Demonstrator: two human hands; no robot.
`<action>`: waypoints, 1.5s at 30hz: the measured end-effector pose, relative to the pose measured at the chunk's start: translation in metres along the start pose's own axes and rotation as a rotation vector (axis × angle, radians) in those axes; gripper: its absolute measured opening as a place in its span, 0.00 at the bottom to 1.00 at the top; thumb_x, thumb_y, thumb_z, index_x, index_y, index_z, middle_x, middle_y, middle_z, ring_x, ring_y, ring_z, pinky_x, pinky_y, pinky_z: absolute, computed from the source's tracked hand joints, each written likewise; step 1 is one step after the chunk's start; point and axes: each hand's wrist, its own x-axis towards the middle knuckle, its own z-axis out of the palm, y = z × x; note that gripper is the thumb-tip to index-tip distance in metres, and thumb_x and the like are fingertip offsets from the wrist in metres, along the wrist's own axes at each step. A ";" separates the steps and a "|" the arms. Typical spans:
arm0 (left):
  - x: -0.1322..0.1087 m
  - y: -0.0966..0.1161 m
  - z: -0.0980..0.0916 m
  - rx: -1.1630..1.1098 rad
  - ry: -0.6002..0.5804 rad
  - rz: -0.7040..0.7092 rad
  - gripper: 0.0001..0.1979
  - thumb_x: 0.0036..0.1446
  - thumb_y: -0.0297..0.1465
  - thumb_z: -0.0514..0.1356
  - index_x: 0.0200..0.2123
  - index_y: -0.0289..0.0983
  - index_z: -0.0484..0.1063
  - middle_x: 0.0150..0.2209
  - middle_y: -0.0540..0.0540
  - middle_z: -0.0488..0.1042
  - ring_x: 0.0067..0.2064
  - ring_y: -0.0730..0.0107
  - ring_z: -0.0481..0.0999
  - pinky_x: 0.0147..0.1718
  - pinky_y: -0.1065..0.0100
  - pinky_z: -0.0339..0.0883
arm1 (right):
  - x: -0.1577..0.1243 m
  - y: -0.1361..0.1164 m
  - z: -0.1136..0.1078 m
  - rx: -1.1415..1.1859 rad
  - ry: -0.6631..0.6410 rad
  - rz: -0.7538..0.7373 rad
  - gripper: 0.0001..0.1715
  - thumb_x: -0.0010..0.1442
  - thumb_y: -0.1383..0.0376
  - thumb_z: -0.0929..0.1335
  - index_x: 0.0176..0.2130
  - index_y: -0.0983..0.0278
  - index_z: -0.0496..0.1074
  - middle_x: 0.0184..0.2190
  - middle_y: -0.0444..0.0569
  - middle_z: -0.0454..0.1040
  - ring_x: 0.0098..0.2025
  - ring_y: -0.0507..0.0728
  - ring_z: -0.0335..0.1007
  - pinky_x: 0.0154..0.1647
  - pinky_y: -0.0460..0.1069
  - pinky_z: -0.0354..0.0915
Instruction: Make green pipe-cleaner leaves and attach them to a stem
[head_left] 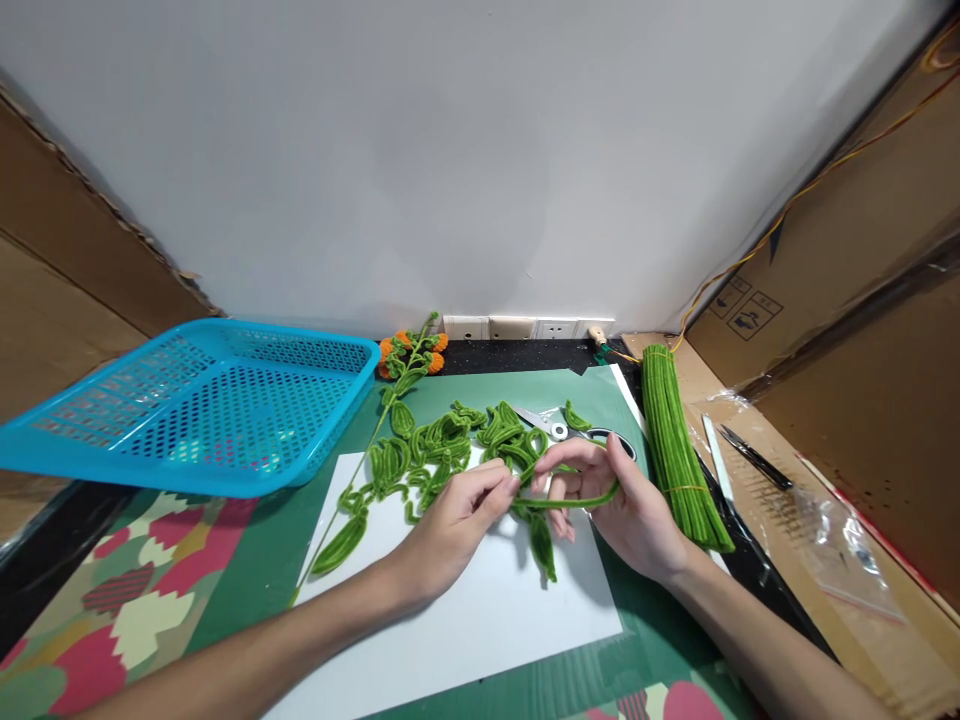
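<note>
My left hand [461, 525] pinches one end of a green fuzzy stem [566, 502] over a white sheet [465, 645]. The stem curves into my right hand [630, 500], whose fingers are bent round its other part near the thumb. A green leaf shape [541, 548] hangs or lies just below the stem; its join is hidden. Behind my hands is a pile of looped green leaf pieces [442, 440]. Scissors [559, 430] lie behind my right hand, partly covered by it. On the left, a long green stem [375, 425] carries leaves and orange flowers [436, 362].
A blue perforated basket [322, 465] stands at the left. A tied bundle of green fuzzy stems [675, 450] lies at the right, beside a knife [718, 460] and dark tweezers [756, 458]. Sockets [512, 328] line the wall; cardboard [862, 300] flanks the table.
</note>
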 end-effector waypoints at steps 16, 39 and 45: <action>-0.002 -0.005 0.005 -0.347 -0.081 -0.093 0.27 0.74 0.54 0.55 0.31 0.39 0.55 0.28 0.56 0.50 0.25 0.77 0.47 0.23 0.71 0.42 | -0.002 0.003 -0.010 -0.613 0.104 -0.172 0.21 0.78 0.51 0.64 0.62 0.53 0.76 0.64 0.53 0.71 0.54 0.60 0.73 0.47 0.53 0.72; -0.006 -0.004 0.003 -0.219 -0.131 -0.076 0.26 0.72 0.52 0.59 0.39 0.33 0.75 0.25 0.55 0.60 0.26 0.76 0.57 0.24 0.71 0.51 | -0.013 0.003 -0.003 -1.053 -0.289 -0.231 0.33 0.82 0.49 0.50 0.80 0.43 0.45 0.81 0.43 0.50 0.80 0.63 0.49 0.81 0.69 0.41; -0.005 -0.009 0.004 -0.258 -0.181 -0.060 0.24 0.72 0.50 0.60 0.41 0.32 0.76 0.25 0.54 0.63 0.26 0.77 0.59 0.24 0.71 0.51 | -0.012 0.003 0.000 -1.201 -0.270 -0.296 0.33 0.82 0.51 0.50 0.80 0.43 0.43 0.81 0.42 0.49 0.78 0.64 0.56 0.78 0.69 0.51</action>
